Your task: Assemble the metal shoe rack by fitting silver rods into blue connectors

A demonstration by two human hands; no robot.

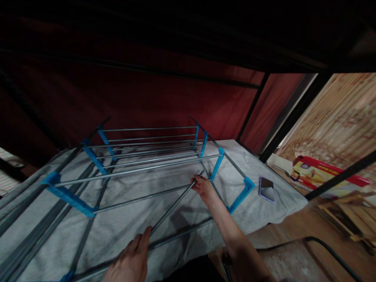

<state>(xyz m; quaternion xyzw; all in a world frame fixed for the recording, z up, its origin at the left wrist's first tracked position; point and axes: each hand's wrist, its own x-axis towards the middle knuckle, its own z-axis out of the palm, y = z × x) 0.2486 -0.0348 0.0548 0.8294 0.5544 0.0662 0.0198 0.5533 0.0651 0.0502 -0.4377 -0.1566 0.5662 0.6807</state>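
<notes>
A rack of thin grey metal rods with blue plastic connectors lies on a grey cloth. My right hand is closed round the far end of one loose-looking metal rod, close to a blue connector. My left hand grips the near end of the same rod at the bottom of the view, fingers curled over it. The rod runs diagonally between both hands.
A phone in a purple case lies on the cloth's right part. A red and yellow box sits on the wooden floor to the right. Dark frame bars and a red fabric wall stand behind. A black cable crosses the floor.
</notes>
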